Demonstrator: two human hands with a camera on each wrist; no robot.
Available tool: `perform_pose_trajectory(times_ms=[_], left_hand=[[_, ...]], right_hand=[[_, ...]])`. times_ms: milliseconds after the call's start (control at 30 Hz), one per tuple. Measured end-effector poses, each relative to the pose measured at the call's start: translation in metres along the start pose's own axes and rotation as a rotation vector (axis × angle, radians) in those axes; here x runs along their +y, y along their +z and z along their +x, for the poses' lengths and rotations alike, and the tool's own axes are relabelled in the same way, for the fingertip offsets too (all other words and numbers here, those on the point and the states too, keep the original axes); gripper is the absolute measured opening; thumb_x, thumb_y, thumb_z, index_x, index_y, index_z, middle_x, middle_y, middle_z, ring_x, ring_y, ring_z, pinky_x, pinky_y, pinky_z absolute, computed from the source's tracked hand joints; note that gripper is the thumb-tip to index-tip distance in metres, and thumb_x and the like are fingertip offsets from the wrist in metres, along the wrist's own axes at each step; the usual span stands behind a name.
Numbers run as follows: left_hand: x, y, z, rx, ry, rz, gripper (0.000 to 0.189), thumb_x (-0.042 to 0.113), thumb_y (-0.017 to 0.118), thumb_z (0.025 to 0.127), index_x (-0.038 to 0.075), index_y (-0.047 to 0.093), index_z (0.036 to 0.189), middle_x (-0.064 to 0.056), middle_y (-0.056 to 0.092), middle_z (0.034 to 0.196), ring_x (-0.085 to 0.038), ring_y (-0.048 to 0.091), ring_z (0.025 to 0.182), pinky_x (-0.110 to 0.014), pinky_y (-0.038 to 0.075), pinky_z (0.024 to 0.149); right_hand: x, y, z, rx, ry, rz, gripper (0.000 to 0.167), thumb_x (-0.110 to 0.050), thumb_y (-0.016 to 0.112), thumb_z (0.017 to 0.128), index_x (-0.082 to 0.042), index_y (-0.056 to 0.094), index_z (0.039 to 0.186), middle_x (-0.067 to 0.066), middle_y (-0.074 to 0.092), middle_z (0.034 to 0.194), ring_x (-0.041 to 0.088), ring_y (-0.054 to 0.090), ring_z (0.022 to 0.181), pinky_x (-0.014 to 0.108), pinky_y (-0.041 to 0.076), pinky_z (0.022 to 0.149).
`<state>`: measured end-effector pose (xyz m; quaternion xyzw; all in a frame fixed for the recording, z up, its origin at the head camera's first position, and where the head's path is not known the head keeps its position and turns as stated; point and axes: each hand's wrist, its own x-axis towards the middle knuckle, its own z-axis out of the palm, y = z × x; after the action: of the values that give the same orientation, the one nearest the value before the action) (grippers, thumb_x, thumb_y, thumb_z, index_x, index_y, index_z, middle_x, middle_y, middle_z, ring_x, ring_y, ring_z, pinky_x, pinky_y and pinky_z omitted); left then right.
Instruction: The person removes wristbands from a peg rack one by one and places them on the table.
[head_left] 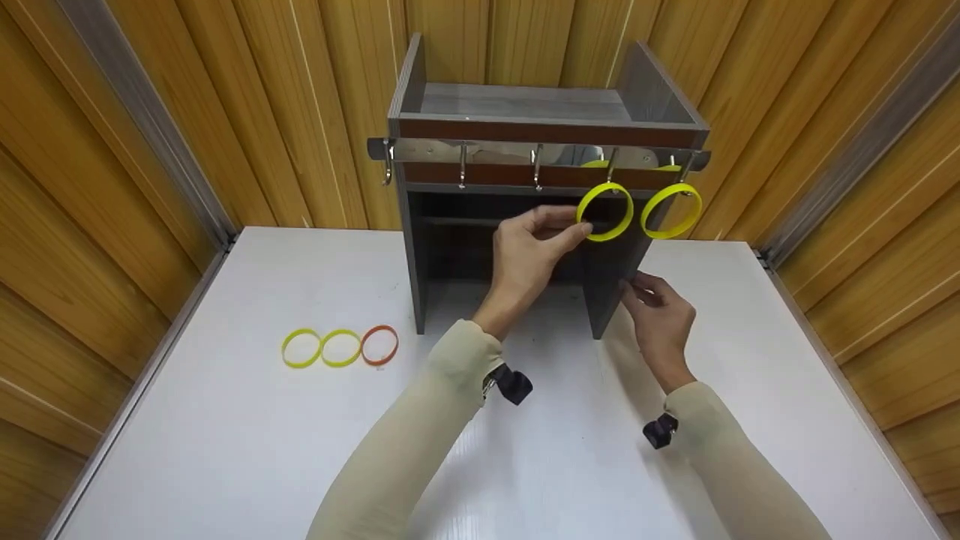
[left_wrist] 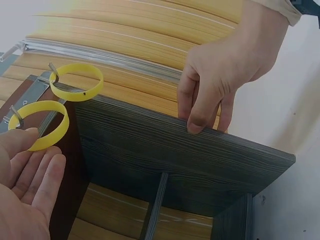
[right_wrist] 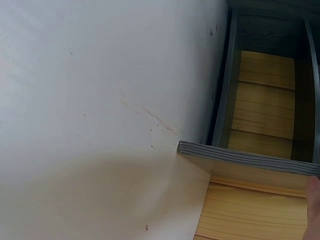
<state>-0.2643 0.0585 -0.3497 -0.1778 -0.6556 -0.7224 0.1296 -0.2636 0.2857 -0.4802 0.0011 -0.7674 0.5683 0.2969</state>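
A yellow ring [head_left: 604, 211] hangs from the fourth hook of the rail, and my left hand [head_left: 534, 244] pinches its lower left edge between thumb and fingers. On the last hook to the right hangs a second yellow ring [head_left: 671, 211], apart from both hands. My right hand [head_left: 660, 322] grips the front edge of the right side panel of a grey wooden shelf [head_left: 615, 247]. In the left wrist view, the right thumb lies over that panel's edge and the other fingers go behind it. Only a fingertip [right_wrist: 313, 197] shows in the right wrist view.
Two yellow rings [head_left: 301, 348] and a red ring [head_left: 379, 345] lie in a row on the white table [head_left: 225, 450], left of the shelf. Three hooks [head_left: 463, 166] on the left of the metal rail bear no ring. Wood-panelled walls [head_left: 322, 112] surround the table.
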Motion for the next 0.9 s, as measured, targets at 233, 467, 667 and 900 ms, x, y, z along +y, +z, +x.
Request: perform_pose_trajectory(times_ms=[233, 467, 667, 900], left_hand=[[0.005, 0.003, 0.001, 0.021, -0.008, -0.087, 0.025, 0.009, 0.088, 0.09, -0.002, 0.08, 0.111, 0.001, 0.079, 0.094, -0.016, 0.076, 0.087, -0.03, 0.066, 0.081], [0.009, 0.006, 0.001, 0.023, 0.014, -0.142, 0.024, 0.006, 0.087, 0.09, -0.002, 0.08, 0.112, -0.002, 0.079, 0.096, -0.018, 0.077, 0.086, -0.032, 0.066, 0.082], [0.012, 0.006, 0.0, 0.016, 0.042, -0.161, 0.026, 0.005, 0.086, 0.09, -0.005, 0.079, 0.113, -0.003, 0.079, 0.096, -0.021, 0.078, 0.086, -0.034, 0.066, 0.082], [0.013, 0.001, -0.007, 0.004, 0.07, -0.151, 0.027, 0.006, 0.087, 0.09, -0.004, 0.079, 0.113, -0.003, 0.079, 0.099, -0.019, 0.077, 0.087, -0.036, 0.066, 0.083]], right_hand=[[-0.001, 0.0, 0.0, -0.004, 0.004, -0.019, 0.02, -0.005, 0.081, 0.095, 0.001, 0.078, 0.114, 0.013, 0.077, 0.111, 0.003, 0.074, 0.096, 0.018, 0.061, 0.084], [-0.001, 0.001, 0.0, -0.001, 0.004, -0.011, 0.02, -0.005, 0.082, 0.094, 0.002, 0.079, 0.113, 0.014, 0.077, 0.11, 0.004, 0.075, 0.095, 0.018, 0.062, 0.083], [-0.001, 0.001, 0.0, -0.001, 0.003, -0.01, 0.021, -0.005, 0.081, 0.095, 0.002, 0.078, 0.114, 0.014, 0.077, 0.111, 0.005, 0.075, 0.095, 0.019, 0.062, 0.084], [-0.001, 0.001, 0.0, -0.011, 0.014, 0.007, 0.021, -0.005, 0.08, 0.095, 0.002, 0.078, 0.115, 0.014, 0.076, 0.112, 0.006, 0.075, 0.096, 0.02, 0.062, 0.085]])
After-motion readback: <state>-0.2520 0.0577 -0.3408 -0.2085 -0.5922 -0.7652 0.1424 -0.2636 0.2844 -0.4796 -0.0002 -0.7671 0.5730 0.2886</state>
